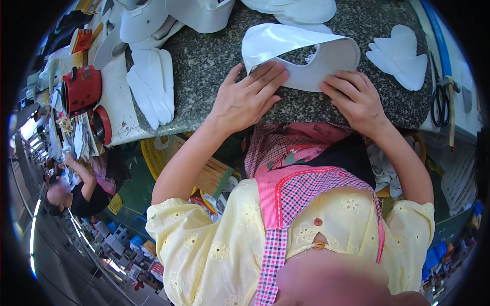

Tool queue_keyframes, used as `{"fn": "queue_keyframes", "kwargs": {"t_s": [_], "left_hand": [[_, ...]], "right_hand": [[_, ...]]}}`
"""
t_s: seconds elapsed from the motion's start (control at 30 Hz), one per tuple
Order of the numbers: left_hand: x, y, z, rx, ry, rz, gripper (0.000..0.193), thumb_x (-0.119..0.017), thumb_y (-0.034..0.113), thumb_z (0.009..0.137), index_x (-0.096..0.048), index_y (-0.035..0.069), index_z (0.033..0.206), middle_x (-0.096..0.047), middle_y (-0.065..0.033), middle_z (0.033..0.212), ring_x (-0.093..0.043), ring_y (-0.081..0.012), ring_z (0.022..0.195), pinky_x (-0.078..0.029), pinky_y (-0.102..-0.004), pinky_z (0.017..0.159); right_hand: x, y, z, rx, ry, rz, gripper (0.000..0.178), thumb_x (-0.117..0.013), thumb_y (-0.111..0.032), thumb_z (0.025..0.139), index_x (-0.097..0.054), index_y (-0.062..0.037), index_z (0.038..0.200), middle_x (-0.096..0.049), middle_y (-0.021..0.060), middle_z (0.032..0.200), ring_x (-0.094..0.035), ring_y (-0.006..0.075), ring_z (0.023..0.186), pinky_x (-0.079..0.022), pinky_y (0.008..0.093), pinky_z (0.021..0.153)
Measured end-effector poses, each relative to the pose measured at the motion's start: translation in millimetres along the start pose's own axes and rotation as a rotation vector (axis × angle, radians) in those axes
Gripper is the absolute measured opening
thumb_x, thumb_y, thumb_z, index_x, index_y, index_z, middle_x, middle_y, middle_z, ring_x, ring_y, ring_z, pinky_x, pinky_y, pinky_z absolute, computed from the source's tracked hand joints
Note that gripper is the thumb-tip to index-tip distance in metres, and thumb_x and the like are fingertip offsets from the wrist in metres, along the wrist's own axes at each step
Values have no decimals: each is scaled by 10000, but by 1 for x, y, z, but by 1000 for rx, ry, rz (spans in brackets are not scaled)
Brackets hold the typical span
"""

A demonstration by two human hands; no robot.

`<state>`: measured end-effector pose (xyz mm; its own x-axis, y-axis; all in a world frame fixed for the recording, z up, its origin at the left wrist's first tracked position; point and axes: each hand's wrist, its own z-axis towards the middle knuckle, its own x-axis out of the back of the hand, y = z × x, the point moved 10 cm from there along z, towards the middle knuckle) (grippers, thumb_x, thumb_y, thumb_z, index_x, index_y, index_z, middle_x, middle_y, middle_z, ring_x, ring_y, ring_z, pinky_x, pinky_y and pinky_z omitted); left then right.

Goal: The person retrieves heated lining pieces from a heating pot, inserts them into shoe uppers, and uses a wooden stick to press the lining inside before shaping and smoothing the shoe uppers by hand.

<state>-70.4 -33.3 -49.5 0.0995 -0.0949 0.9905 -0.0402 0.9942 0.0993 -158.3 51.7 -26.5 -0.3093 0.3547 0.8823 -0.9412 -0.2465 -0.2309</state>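
Worked piece: a glossy white curved sheet piece with a large opening point(275, 43) sits at the near side of the dark speckled stone tabletop point(204, 66), between the person's hands.
Left hand: the left hand point(251, 91) lies palm down at the piece's near left edge, fingers spread over it, thumb just below the edge; from here I cannot tell whether it is clamped.
Right hand: the right hand point(354, 97) has its bent fingers clamped on the near right edge; its thumb is hidden.
White stacks: flat white leaf-shaped pieces point(152, 86) lie overlapped to the left, a fanned white stack point(400, 58) lies to the right, and rounded white sheets point(301, 10) lie beyond the worked piece.
Far left: curved white shells point(145, 23) crowd together at the tabletop's far side.
Left end: a red boxy container point(81, 91) stands near a red round dish-like object point(102, 125).
Right end: black-handled scissors point(440, 104) hang near a blue tube point(438, 35).
Clothing: a pink checked apron point(273, 204) covers a pale yellow flowered blouse point(219, 250).
Neighbour: well off to the left, another person in a dark top point(89, 196) reaches an arm forward.
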Motion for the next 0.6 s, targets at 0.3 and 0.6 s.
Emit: {"fn": "queue_keyframes", "kwargs": {"t_s": [0.3, 0.6], "left_hand": [[1, 2, 4, 33, 0, -24, 455, -580, 152, 703, -519, 107, 1152, -504, -20, 1222, -462, -137, 1135, -347, -436, 903], [30, -7, -15, -47, 183, -10, 373, -572, 61, 639, -607, 136, 1003, -600, 30, 1044, -536, -116, 1022, -356, -327, 847]], "right_hand": [[-45, -18, 33, -125, -145, 174, 733, -650, -362, 650, -394, -74, 1274, -408, 98, 1288, -373, 222, 1201, -313, 359, 972], [-36, 3, -1, -76, -462, 71, 681, -604, -354, 682, -375, -197, 1303, -330, -28, 1373, -292, 166, 1272, -252, 406, 1027]]}}
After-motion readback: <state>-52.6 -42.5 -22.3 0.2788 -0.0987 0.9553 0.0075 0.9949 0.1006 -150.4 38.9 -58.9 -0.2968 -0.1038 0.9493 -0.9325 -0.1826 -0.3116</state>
